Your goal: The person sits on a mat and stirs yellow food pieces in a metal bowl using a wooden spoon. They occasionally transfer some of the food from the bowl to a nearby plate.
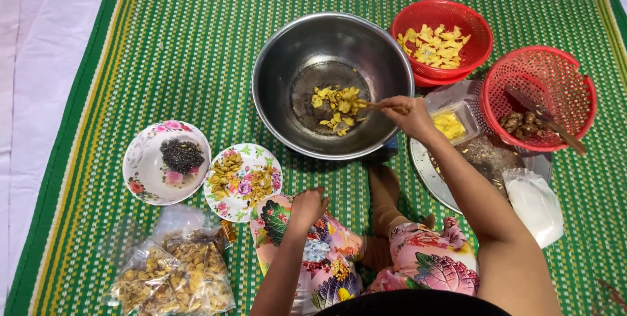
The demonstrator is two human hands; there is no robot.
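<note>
Steel mixing bowl point(333, 85) sits at the middle of the green woven mat point(163, 41), yellow pieces point(337, 104) lying in its bottom. Right hand point(406, 115) has its grip closed on a thin wooden stick point(372, 104) whose tip is among them. Left hand point(308, 206) rests loosely curled on the knee, holding nothing, just beside a floral plate point(243, 181).

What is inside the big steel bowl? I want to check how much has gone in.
The steel bowl holds a small heap of yellow pieces on its dark bottom. The right hand stirs them with a wooden stick, whose tip the pieces cover.
</note>
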